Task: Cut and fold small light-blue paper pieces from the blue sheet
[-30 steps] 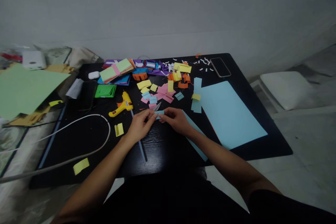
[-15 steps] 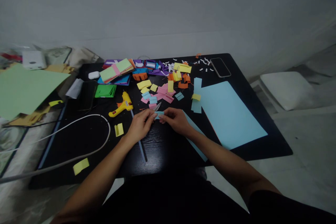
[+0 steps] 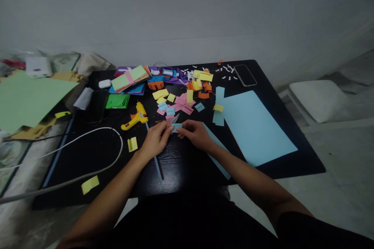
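Observation:
My left hand [image 3: 156, 140] and my right hand [image 3: 195, 133] meet at the middle of the black table [image 3: 96, 155], both pinching a small light blue paper piece [image 3: 176, 126] between the fingertips. Scissors [image 3: 174, 119] lie just beyond the fingers, their blades pointing away. A heap of small cut paper pieces [image 3: 181, 99] in pink, yellow, blue and orange spreads behind the hands. A yellow glue gun [image 3: 135, 117] lies to the left of my left hand.
A large light blue sheet [image 3: 254, 126] lies at right, a phone [image 3: 245, 74] beyond it. A stack of coloured paper [image 3: 130, 79] sits at the back. A white cable [image 3: 87, 167] loops over the left part. A big green sheet [image 3: 26, 99] lies off the table's left.

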Demonstrator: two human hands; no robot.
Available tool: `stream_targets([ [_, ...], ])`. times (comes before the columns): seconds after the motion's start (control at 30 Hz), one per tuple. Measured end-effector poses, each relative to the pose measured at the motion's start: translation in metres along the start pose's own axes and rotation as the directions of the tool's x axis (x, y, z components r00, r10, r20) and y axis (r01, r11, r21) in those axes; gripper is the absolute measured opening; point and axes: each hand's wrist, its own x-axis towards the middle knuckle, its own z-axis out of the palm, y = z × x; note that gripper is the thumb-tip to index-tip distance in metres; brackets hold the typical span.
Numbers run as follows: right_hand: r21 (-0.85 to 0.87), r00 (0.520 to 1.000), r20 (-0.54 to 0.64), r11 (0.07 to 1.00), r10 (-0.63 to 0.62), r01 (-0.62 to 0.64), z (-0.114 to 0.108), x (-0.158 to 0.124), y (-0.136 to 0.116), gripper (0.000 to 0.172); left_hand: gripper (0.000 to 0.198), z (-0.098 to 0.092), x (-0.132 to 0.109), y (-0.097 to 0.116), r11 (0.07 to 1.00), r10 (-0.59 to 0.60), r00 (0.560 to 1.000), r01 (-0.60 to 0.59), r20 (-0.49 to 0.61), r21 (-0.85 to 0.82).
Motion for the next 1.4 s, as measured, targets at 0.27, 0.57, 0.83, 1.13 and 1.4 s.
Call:
stream_targets([
  [0.27,-0.003,1.0,-0.012,1.0,0.007,-0.007,0.0003,-0.0014,-0.0042,0.036,0.021,0.0,-0.0001,0.0004,1.0,0.001,1.0,-0.001,-0.004,0.006],
  [0.57,-0.003,1.0,-0.011,1.0,0.01,-0.01,0.0003,-0.0007,-0.0027,0.037,0.02,0.0009,-0.0003,0.0015,1.0,0.0,1.0,0.0,-0.023,0.004],
  [0.83,-0.008,1.0,-0.016,1.0,0.015,-0.015,-0.0003,-0.0008,-0.0032,0.038,0.021,0.0004,0.0003,0.0036,1.0,-0.022,0.999,0.022,-0.028,-0.003],
  [1.13,-0.023,1.0,-0.004,1.0,0.008,-0.008,-0.0005,-0.0016,-0.0028,0.035,0.021,0.0007,0.0002,0.0038,1.0,-0.014,1.0,0.013,-0.022,-0.005],
  [1.4,-0.037,1.0,-0.006,0.999,-0.006,0.006,-0.002,-0.0008,-0.0003,0.032,0.021,0.0006,0.0004,0.0024,1.0,-0.005,1.0,0.005,-0.009,-0.007],
])
